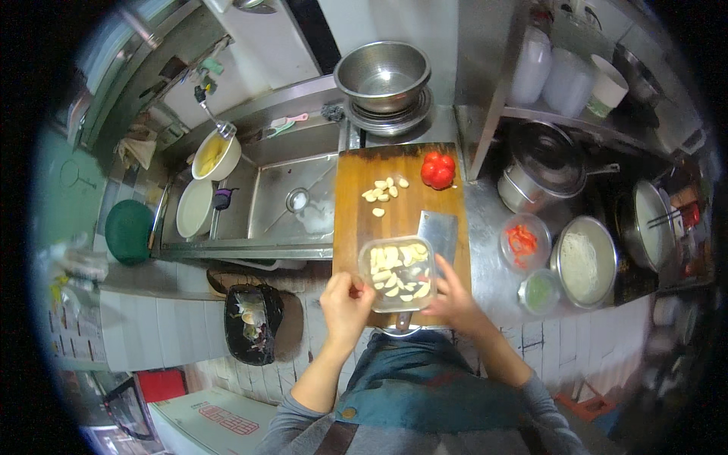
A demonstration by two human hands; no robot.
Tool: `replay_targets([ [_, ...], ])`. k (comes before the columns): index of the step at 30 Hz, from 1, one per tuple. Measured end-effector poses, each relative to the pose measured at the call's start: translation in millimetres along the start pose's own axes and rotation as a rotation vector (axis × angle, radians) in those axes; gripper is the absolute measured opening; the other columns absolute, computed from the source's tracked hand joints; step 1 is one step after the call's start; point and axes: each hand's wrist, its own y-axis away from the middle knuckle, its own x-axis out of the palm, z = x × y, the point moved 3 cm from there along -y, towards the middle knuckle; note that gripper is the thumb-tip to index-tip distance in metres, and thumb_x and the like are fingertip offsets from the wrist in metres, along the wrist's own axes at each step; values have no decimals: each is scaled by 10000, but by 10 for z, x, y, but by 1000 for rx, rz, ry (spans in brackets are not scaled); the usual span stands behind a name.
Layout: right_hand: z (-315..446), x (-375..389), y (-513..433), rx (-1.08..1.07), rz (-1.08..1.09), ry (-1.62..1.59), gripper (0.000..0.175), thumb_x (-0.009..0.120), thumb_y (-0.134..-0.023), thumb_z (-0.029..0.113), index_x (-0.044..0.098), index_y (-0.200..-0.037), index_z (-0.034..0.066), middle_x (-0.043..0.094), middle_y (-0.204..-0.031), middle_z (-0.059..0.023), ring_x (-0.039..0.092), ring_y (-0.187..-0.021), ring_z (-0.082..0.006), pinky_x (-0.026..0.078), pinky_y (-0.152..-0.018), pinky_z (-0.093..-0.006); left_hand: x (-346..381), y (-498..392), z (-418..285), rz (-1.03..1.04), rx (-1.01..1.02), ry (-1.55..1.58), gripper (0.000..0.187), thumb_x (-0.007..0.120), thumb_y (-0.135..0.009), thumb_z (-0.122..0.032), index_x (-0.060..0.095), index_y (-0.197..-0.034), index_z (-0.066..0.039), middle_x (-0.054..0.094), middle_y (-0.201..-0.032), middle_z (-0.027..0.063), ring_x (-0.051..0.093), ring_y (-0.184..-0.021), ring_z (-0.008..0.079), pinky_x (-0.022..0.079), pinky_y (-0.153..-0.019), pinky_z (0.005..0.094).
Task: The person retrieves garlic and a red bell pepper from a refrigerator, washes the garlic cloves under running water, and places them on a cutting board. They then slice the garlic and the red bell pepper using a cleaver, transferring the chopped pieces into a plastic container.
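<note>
A clear plastic container (397, 307) of peeled, cut garlic pieces (385, 259) is in front of me, above the near part of a wooden cutting board (352, 227). My left hand (346, 301), fingers curled, is at its lower left edge. My right hand (455, 298) lies along its right side, fingers somewhat spread and blurred. Partly hidden beneath the container is a cleaver (439, 227), its blade showing to the upper right and its handle towards me. Whole peeled garlic cloves (383, 192) lie farther up the board. A red bell pepper (438, 170) sits at its far right corner.
Left of the board is a steel sink (293, 170) with white bowls (195, 209) beside it. Stacked steel bowls (384, 79) stand behind. On the right are a container of cut red pepper (524, 244), a steel bowl (586, 261) and a lidded pot (543, 165). A black-lined bin (253, 335) stands below left.
</note>
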Motion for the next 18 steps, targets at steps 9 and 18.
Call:
replay_targets([
  [9,373,504,-280,-313,-42,244,681,421,-868,-78,129,-1476,18,414,-1353,-139,533,-1095,-197,524,-871,-309,-263,251,-210,-191,356,23,200,646,-686,23,591,-876,-8,599,-980,143,559,-952,354,439,-867,426],
  [18,391,679,-83,-422,-23,471,703,474,-801,-73,202,-1449,-53,304,-1474,-163,314,-1334,-186,307,-1060,-287,-46,39,-283,42,300,-283,512,562,-735,-36,507,-1243,-59,538,-1222,107,494,-1165,266,284,-985,467],
])
